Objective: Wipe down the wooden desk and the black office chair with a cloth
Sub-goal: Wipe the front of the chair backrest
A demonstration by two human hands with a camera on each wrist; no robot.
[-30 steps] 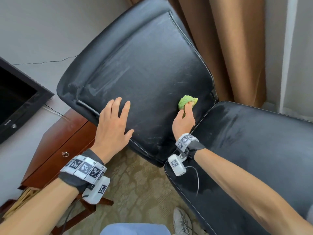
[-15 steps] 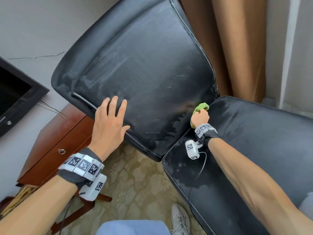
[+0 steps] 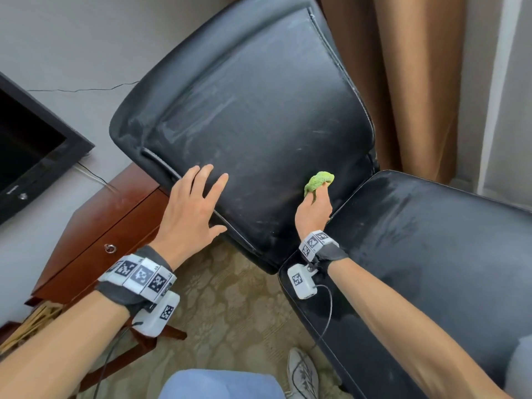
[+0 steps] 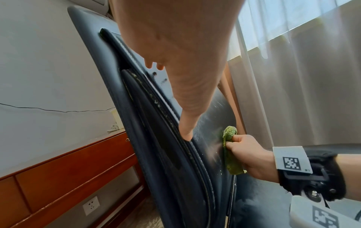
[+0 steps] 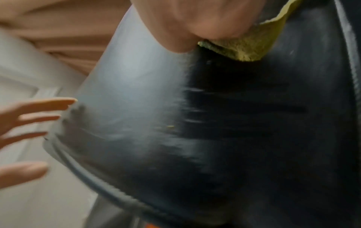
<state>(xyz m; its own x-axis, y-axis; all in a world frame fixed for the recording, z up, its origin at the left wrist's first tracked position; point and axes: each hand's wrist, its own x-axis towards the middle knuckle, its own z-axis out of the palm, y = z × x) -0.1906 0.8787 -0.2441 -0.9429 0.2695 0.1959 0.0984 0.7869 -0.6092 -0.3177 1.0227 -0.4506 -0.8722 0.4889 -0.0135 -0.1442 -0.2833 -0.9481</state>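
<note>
The black office chair's backrest (image 3: 253, 110) fills the middle of the head view, dusty with pale wipe streaks; its seat (image 3: 431, 254) lies at the right. My right hand (image 3: 315, 208) grips a green cloth (image 3: 318, 181) and presses it on the lower right of the backrest, just above the seat gap. The cloth (image 4: 230, 148) shows bunched in that fist in the left wrist view, and its edge (image 5: 248, 46) in the blurred right wrist view. My left hand (image 3: 191, 203) lies flat with spread fingers on the backrest's left edge. The wooden desk (image 3: 98, 226) stands behind the chair.
A dark monitor (image 3: 31, 151) hangs on the wall at the left above the desk. Brown curtains (image 3: 403, 82) and a sheer curtain (image 4: 302, 77) hang behind the chair. Patterned carpet (image 3: 230, 312) and my shoe (image 3: 302, 375) show below. A wall socket (image 4: 90, 206) sits under the desk.
My right hand, which had slid the cloth down to the seat gap half a second ago, has moved back up and left on the backrest. The left hand stays flat on the edge.
</note>
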